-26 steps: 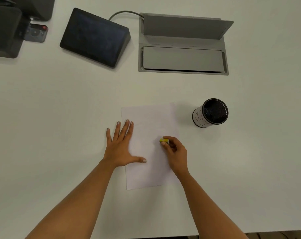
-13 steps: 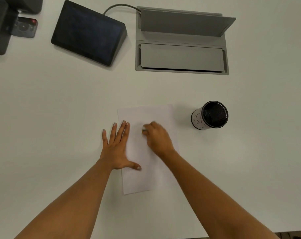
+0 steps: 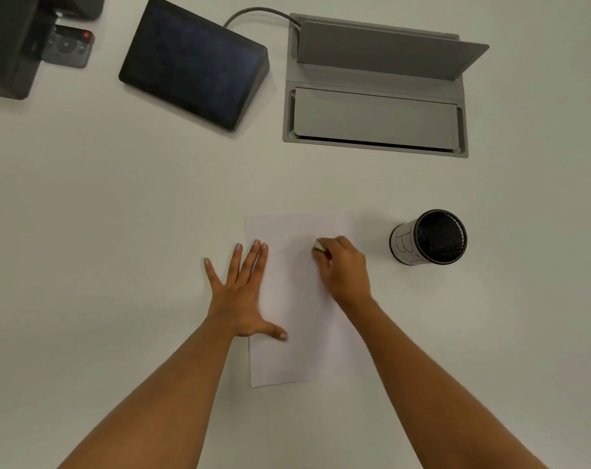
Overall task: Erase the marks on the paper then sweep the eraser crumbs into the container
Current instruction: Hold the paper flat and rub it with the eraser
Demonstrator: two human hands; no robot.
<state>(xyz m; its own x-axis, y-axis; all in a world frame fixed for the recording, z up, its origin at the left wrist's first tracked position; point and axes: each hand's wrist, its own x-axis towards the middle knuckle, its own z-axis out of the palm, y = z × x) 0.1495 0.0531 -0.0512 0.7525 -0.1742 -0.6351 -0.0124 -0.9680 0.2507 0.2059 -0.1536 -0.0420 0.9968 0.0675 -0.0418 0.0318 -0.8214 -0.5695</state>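
A white sheet of paper (image 3: 297, 299) lies on the white table in front of me. My left hand (image 3: 241, 292) rests flat on its left edge, fingers spread, holding it down. My right hand (image 3: 343, 269) is closed on a small eraser (image 3: 318, 246), whose pale tip presses on the upper middle of the sheet. A black mesh cup container (image 3: 429, 236) with a white label stands upright on the table to the right of the paper, apart from both hands. Marks and crumbs on the paper are too faint to tell.
At the back stand a dark wedge-shaped screen (image 3: 192, 62) with a cable, and an open grey cable box (image 3: 375, 93) set in the table. A black device (image 3: 6, 45) and a small remote (image 3: 67, 47) sit at the far left corner.
My right hand moved with the eraser from the sheet's lower right up to its upper middle, then shifted slightly. The left hand stays flat on the paper.
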